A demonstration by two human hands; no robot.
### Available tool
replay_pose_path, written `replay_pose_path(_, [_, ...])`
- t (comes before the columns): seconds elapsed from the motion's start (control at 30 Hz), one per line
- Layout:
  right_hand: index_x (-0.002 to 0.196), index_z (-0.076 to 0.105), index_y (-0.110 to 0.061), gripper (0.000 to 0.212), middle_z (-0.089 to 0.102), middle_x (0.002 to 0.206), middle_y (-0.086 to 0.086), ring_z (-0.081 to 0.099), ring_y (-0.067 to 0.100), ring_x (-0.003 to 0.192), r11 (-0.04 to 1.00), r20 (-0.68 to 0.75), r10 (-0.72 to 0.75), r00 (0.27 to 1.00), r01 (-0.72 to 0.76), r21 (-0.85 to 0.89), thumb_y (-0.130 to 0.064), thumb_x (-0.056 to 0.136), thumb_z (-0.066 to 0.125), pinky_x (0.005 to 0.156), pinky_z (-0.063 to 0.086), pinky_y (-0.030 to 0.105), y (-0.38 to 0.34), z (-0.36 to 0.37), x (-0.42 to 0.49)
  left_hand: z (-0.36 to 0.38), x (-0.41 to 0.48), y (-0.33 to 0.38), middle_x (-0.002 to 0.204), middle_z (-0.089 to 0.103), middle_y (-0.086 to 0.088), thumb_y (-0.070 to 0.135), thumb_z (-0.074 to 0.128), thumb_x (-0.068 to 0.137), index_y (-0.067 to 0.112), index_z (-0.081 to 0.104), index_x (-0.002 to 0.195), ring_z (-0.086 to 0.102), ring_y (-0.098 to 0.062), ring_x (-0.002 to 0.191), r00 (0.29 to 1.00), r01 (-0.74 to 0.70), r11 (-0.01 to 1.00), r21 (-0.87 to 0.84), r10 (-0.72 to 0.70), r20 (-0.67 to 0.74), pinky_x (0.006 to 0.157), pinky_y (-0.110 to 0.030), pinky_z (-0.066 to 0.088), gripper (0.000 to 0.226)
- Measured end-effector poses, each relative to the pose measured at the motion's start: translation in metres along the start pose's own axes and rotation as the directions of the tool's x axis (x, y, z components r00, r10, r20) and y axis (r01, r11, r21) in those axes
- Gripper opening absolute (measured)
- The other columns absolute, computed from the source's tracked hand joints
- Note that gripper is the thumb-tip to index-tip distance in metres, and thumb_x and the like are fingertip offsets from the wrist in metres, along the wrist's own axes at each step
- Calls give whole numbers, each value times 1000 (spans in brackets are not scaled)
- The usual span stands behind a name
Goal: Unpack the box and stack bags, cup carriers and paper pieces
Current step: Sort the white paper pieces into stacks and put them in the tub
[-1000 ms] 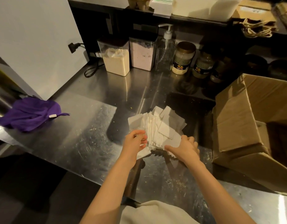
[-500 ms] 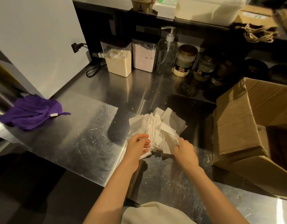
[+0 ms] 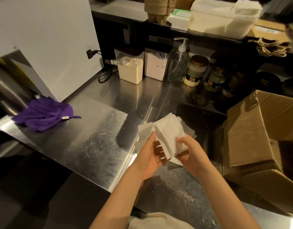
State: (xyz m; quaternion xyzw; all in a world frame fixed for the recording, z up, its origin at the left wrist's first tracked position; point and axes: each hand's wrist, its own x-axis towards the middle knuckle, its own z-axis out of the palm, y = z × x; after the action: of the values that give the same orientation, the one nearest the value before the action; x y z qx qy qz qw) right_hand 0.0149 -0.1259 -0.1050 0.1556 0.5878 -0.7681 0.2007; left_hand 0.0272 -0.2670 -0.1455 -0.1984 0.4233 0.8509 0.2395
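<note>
A bundle of white paper pieces (image 3: 167,134) is held above the steel counter (image 3: 93,138), gathered into a rough stack. My left hand (image 3: 150,154) cups it from the left and below, fingers under the near edge. On the bundle's right side, my right hand (image 3: 190,151) grips with the thumb on top. The open cardboard box (image 3: 261,134) lies at the right, its flaps spread toward me. On the upper shelf stand stacked cup carriers (image 3: 159,9) and brown paper bags with twine handles (image 3: 273,47).
A purple cloth (image 3: 45,114) lies at the counter's left edge. Two powder containers (image 3: 131,66), a pump bottle (image 3: 178,63) and jars (image 3: 195,70) line the back. A white appliance (image 3: 43,38) with a black cord stands at the left. A white bin (image 3: 221,15) sits on the shelf.
The spread-out paper pieces have been gathered into a tighter bundle and lifted off the counter between both hands. The view has shifted slightly down and closer.
</note>
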Motion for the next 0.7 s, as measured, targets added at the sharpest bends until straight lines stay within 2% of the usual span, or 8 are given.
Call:
replay_pose_path(0.07, [105,59,-22,14,59,113,6,60,26,103,996,-23,53,998,-54,-71,-28,93,54,76,57,35,9,4,2,-2,1,2,124,67,-8,50,48,96,28,54,131,64,-28,114,999,-53,998,39,53,2,99,-49,50,42])
replay_pose_path(0.17, [100,59,-29,19,57,107,-2,60,20,96,933,-88,28,996,-58,-354,-45,92,54,73,58,31,19,6,7,-9,4,0,123,66,-6,39,57,94,28,55,129,63,-27,112,989,-109,971,214,127,-74,94,-48,54,37])
replay_pose_path(0.27, [102,65,-17,26,62,106,4,63,19,92,817,-76,-12,997,-35,-576,-35,98,47,73,60,33,26,6,13,-14,5,-7,123,64,-5,38,61,93,28,55,128,61,-26,113,984,-101,958,268,137,-118,96,-49,52,36])
replay_pose_path(0.33, [104,66,-14,30,64,107,7,65,24,93,770,-35,24,999,-41,-636,-32,100,42,77,60,40,32,5,15,-15,6,-9,122,65,-7,38,66,90,26,56,129,62,-28,112,983,-93,961,261,130,-128,96,-51,52,42])
replay_pose_path(0.4, [105,66,-12,32,65,104,8,66,26,91,737,-10,17,1000,-19,-675,-34,100,43,75,60,38,34,6,17,-18,8,-10,121,65,-7,34,65,90,23,56,130,63,-29,110,978,-100,963,249,142,-155,94,-50,53,42])
replay_pose_path(0.47, [106,65,-12,30,65,101,6,67,23,84,723,-61,-78,995,14,-691,-34,99,47,72,60,34,34,3,23,-23,9,-7,120,66,-6,25,61,94,21,55,129,65,-28,108,969,-122,975,186,157,-191,90,-46,56,35])
replay_pose_path(0.57, [117,56,-17,27,62,109,0,60,9,81,608,-174,-284,943,36,-793,-33,95,54,72,53,25,36,-16,38,-32,7,-1,121,64,-7,19,58,96,21,53,126,63,-27,107,961,-150,986,77,164,-225,86,-45,56,31])
replay_pose_path(0.7, [133,46,-14,45,53,131,9,56,16,100,478,-185,-309,933,-16,-878,-29,93,58,87,49,30,48,-40,55,-48,8,3,125,63,-10,8,52,98,16,51,132,61,-29,111,936,-182,983,-6,172,-307,90,-46,52,35])
